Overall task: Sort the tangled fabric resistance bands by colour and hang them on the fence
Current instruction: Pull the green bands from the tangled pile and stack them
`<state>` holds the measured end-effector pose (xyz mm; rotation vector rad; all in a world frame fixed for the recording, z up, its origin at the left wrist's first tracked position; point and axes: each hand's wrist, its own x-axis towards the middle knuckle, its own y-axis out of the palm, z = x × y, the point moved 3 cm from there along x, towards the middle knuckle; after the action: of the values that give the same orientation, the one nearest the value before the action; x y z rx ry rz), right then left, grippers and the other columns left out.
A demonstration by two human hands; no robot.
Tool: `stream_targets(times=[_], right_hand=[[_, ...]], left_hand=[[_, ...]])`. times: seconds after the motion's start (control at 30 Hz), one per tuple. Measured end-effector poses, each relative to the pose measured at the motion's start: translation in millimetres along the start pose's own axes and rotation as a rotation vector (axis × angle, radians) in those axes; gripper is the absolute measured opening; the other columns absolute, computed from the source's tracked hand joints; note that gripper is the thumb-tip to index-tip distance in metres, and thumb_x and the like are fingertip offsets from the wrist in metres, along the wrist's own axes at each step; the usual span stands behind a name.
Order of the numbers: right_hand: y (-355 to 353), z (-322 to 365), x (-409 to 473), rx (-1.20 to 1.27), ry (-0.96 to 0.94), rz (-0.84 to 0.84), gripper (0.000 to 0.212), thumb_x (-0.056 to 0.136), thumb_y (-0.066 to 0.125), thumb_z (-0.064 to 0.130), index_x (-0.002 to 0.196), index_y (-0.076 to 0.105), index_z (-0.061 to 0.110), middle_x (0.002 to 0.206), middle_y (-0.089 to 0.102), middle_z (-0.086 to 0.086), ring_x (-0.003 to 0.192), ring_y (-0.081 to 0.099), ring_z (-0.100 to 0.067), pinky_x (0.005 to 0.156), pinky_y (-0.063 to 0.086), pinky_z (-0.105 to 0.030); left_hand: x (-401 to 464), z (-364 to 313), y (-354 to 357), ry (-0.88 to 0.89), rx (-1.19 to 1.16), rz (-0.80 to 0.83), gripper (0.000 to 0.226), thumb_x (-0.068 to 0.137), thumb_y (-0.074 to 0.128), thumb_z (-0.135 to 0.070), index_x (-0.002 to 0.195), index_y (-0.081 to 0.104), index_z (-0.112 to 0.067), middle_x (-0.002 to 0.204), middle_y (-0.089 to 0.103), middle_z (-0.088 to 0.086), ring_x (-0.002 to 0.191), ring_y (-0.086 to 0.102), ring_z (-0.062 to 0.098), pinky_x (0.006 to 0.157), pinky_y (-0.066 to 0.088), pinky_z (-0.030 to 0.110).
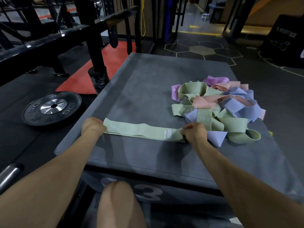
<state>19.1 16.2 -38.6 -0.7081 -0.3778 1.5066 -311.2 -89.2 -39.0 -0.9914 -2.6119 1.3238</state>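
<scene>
**Green band stretched flat on padded bench, pile waiting at 2 o'clock**

No real containers here; the only thing carrying stuff is the bench (148,83), a grey padded block w/ soft, slightly scuffed vinyl-like top and rounded edges. A second block sits under it w/ a big pale number on its front, partly cut off by a knee (118,199) at 6 o'clock.

On the bench, near edge: green band (139,131), flat woven fabric, laid out straight as a long strip, looks like more than one layer stacked. "30" printed near its left end, small white logo near the right end. Left hand (93,126) grips the left end, fingers curled round it. Right hand (194,134) pinches the right end, fingers closed on the fabric.

At 2 o'clock from the strip: pile of bands (218,106), a tangle of loops in green, pink, lilac-blue and purple, touching the right hand's side. One green loop shows "30". How many bands are in there, can't tell; they overlap too much.

At 9 o'clock on the floor: black weight plate (52,107) w/ shiny metal hub, raised lettering only partly readable. Beyond it a red mat (102,66) and dark metal rack (92,30). At 1 o'clock a black box (286,40), cut off by frame edge, print too dim to read fully.
</scene>
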Motion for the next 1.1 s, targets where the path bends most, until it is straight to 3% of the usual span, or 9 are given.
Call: stream_targets(times=[0.13, 0.27, 0.33, 0.47, 0.6, 0.73, 0.8, 0.93, 1.1], right_hand=[[3.0, -1.7, 5.0, -0.052, 0.05, 0.027, 0.02, 0.083, 0.067, 0.015, 0.093, 0.066, -0.002, 0.088, 0.067, -0.017, 0.079, 0.059, -0.026, 0.075, 0.052, -0.032], [6.7, -0.9, 5.4, -0.119, 0.075, 0.065, 0.025, 0.083, 0.066, 0.022, 0.099, 0.061, 0.003, 0.09, 0.06, -0.009, 0.077, 0.053, -0.021, 0.056, 0.042, -0.027], [7.9, -2.9, 5.6, -0.085, 0.078, 0.05, 0.027, 0.08, 0.067, 0.018, 0.103, 0.062, 0.005, 0.09, 0.057, -0.007, 0.077, 0.051, -0.02, 0.055, 0.041, -0.025], [8.1, -4.9, 7.0, -0.112, 0.087, 0.048, 0.022, 0.08, 0.065, 0.016, 0.1, 0.061, 0.007, 0.091, 0.056, -0.007, 0.079, 0.051, -0.019, 0.065, 0.041, -0.025], [9.5, -6.4, 7.2, -0.172, 0.064, 0.009, 0.022, 0.085, 0.059, 0.016, 0.1, 0.059, -0.001, 0.098, 0.064, -0.015, 0.09, 0.06, -0.029, 0.054, 0.037, -0.023], [8.5, -5.2, 4.2, -0.159, 0.055, 0.003, 0.025, 0.085, 0.06, 0.014, 0.106, 0.064, 0.002, 0.107, 0.066, -0.015, 0.101, 0.062, -0.03, 0.066, 0.04, -0.022], [7.4, -3.6, 3.0, -0.27, 0.007, -0.012, 0.025, 0.088, 0.054, 0.014, 0.107, 0.063, 0.0, 0.107, 0.066, -0.014, 0.101, 0.063, -0.029, 0.064, 0.04, -0.023], [2.9, 2.2, -1.0, -0.3, -0.098, -0.027, 0.023, 0.087, 0.051, 0.009, 0.103, 0.064, -0.002, 0.096, 0.066, -0.013, 0.09, 0.062, -0.028, 0.066, 0.045, -0.026], [-39.4, 6.8, -0.8, -0.261, -0.157, -0.169, 0.021, 0.091, 0.049, 0.008, 0.105, 0.061, 0.0, 0.102, 0.065, -0.013, 0.1, 0.061, -0.031, 0.069, 0.039, -0.026]], left_hand=[[2.6, -1.3, -1.8, 0.008, 0.1, 0.05, 0.006, 0.079, 0.068, -0.007, 0.076, 0.063, -0.008, 0.099, 0.064, 0.018, 0.099, 0.06, 0.034, 0.073, 0.044, 0.032], [5.2, -3.5, -3.1, 0.042, 0.226, 0.095, 0.012, 0.078, 0.068, -0.015, 0.081, 0.064, -0.004, 0.1, 0.065, 0.016, 0.096, 0.06, 0.032, 0.068, 0.043, 0.031], [6.0, -3.6, -2.7, 0.054, 0.241, 0.094, 0.011, 0.078, 0.068, -0.013, 0.079, 0.061, -0.004, 0.098, 0.065, 0.018, 0.092, 0.06, 0.033, 0.066, 0.041, 0.031], [10.5, -0.7, 3.3, 0.063, 0.256, 0.083, 0.011, 0.082, 0.062, -0.007, 0.089, 0.063, 0.002, 0.099, 0.063, 0.021, 0.097, 0.06, 0.037, 0.069, 0.043, 0.032], [12.7, 1.0, 5.5, 0.057, 0.3, 0.081, 0.021, 0.086, 0.057, -0.006, 0.1, 0.064, 0.006, 0.107, 0.063, 0.022, 0.101, 0.06, 0.037, 0.073, 0.045, 0.033], [9.5, -1.7, 2.5, 0.038, 0.276, 0.041, 0.027, 0.082, 0.058, -0.006, 0.107, 0.06, 0.005, 0.115, 0.06, 0.023, 0.103, 0.057, 0.039, 0.07, 0.043, 0.034], [2.4, -5.4, 1.7, 0.047, 0.276, -0.041, 0.039, 0.08, 0.057, -0.004, 0.119, 0.051, 0.003, 0.125, 0.052, 0.024, 0.112, 0.052, 0.04, 0.083, 0.047, 0.042], [-25.9, -32.9, 12.3, 0.266, 0.38, -0.14, 0.038, 0.084, 0.052, -0.004, 0.121, 0.051, -0.009, 0.129, 0.043, 0.017, 0.123, 0.042, 0.036, 0.098, 0.038, 0.045], [-70.4, -92.4, 60.5, 0.532, 0.282, 0.031, 0.032, 0.084, 0.055, -0.008, 0.115, 0.057, -0.02, 0.124, 0.047, 0.009, 0.116, 0.05, 0.031, 0.096, 0.04, 0.037]])
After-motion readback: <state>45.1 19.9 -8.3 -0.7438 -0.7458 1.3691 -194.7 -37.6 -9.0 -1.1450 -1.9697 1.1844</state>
